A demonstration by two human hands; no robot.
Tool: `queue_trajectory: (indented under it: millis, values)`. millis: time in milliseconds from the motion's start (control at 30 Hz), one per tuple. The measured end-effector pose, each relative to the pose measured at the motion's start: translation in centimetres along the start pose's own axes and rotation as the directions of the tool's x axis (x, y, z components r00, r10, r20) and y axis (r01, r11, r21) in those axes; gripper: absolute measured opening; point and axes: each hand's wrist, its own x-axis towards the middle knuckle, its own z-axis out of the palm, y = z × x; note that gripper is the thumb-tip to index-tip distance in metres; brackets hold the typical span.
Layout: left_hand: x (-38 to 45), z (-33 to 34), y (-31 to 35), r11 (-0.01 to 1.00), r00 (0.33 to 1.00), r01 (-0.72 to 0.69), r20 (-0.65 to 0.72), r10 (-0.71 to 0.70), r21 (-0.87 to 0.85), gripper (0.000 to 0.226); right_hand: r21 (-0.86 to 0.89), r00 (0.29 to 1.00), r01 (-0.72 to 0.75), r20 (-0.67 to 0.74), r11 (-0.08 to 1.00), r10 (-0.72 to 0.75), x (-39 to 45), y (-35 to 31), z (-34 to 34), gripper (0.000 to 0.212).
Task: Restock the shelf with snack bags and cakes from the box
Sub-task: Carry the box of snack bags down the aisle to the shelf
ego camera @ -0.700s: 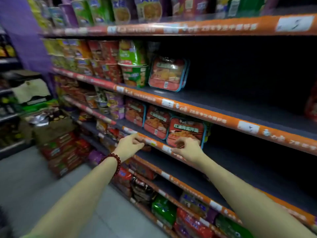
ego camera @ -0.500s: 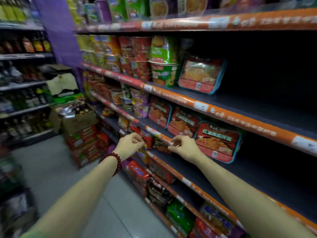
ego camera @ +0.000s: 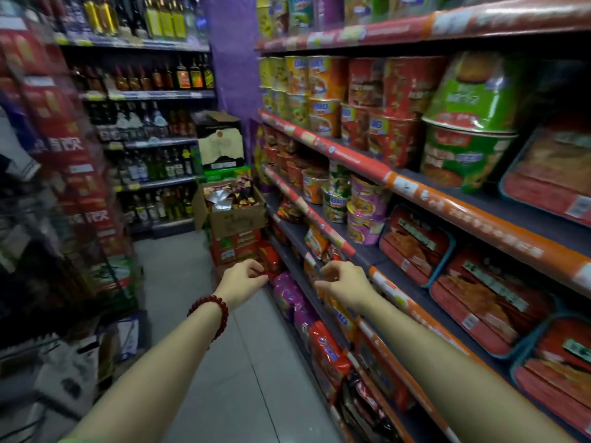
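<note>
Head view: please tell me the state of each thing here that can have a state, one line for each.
Left hand: empty, fingers loosely curled, off the shelf.
Right hand: empty, fingers curled, near the shelf edge.
Cardboard box: open, flaps up, full of snack bags, standing on red cartons.
Tray packs: sealed, leaning upright in a row.
Cup noodles: sealed, stacked two high.
Bead bracelet: on the left wrist.

Head-height view down the aisle floor [ego camera: 179, 276], shelf [ego camera: 447, 199] rightward.
</note>
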Motion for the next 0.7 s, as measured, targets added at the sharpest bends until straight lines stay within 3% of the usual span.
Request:
queue_trajectory:
  millis: [333, 700]
  values:
    - [14.1, -6.1, -2.2, 0.985, 0.973, 0.163, -0.156, -0.169, -0.051, 0.028, 0.05, 0.977, 0.139, 0.154, 0.989, -0.145, 20.3, -3.9, 3.0, 0.038]
    - [28.0, -10.9, -7.8, 0.968, 0.943, 0.245, -0.218, -0.252, -0.062, 0.03, 0.073, 0.957, 0.167, 0.228, 0.983, -0.179, 37.2, -7.7, 9.5, 0.038]
